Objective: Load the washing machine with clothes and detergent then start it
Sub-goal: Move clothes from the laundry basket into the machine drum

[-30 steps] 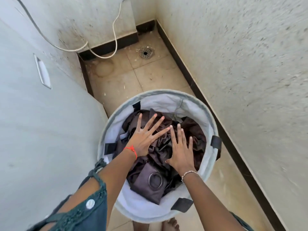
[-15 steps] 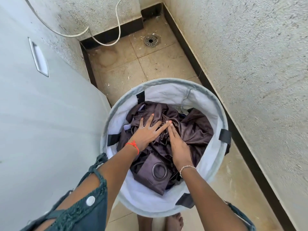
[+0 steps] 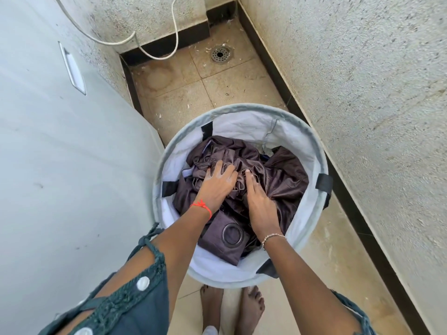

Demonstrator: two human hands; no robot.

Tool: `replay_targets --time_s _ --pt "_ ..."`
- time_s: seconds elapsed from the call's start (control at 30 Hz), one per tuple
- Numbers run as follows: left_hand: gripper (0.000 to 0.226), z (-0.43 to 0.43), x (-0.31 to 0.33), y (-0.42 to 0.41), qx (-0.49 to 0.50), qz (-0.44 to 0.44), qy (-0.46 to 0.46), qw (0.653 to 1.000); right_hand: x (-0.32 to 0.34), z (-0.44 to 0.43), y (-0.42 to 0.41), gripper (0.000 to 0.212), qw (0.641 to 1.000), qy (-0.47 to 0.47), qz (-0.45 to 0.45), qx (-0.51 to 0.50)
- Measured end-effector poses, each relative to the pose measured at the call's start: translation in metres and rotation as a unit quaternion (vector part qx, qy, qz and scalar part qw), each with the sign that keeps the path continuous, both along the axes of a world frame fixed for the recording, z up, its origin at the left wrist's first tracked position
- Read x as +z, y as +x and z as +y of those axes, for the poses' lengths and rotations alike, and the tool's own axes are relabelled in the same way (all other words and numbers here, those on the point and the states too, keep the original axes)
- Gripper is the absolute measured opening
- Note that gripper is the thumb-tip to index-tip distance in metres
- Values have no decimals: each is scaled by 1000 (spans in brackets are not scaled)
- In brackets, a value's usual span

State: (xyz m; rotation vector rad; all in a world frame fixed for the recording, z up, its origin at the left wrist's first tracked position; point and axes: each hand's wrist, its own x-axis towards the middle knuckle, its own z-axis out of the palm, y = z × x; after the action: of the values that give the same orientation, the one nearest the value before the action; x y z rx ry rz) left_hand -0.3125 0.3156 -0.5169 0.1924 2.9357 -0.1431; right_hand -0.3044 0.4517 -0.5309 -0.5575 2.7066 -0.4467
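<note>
A round grey laundry basket (image 3: 312, 151) with black handles stands on the floor in front of my feet. It holds a heap of dark brown cloth (image 3: 283, 175) with a metal eyelet ring near its front. My left hand (image 3: 217, 187), with a red thread at the wrist, is pressed into the cloth with its fingers curled into the folds. Beside it, my right hand (image 3: 260, 201), with a thin bracelet, also digs its fingers into the cloth. The washing machine's white side (image 3: 60, 165) fills the left; its lid is out of view.
A rough plaster wall (image 3: 375, 93) runs along the right, close to the basket. Tiled floor with a round drain (image 3: 220, 54) lies beyond the basket. A white hose (image 3: 176, 32) hangs down the back wall. My bare feet (image 3: 232, 308) stand just behind the basket.
Both hands went from spread flat above the cloth to pushed down into it, fingers closing on the folds. The view has tilted slightly nearer the basket.
</note>
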Motion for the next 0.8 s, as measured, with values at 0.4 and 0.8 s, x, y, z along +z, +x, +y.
replay_targets --time_s 0.4,0.8 --pt "122 2 -47 3 -46 -87 -9 995 -49 12 -25 117 991 127 -31 -27" --pt "98 14 -79 14 20 -65 69 995 -59 0 -32 97 993 108 -24 35"
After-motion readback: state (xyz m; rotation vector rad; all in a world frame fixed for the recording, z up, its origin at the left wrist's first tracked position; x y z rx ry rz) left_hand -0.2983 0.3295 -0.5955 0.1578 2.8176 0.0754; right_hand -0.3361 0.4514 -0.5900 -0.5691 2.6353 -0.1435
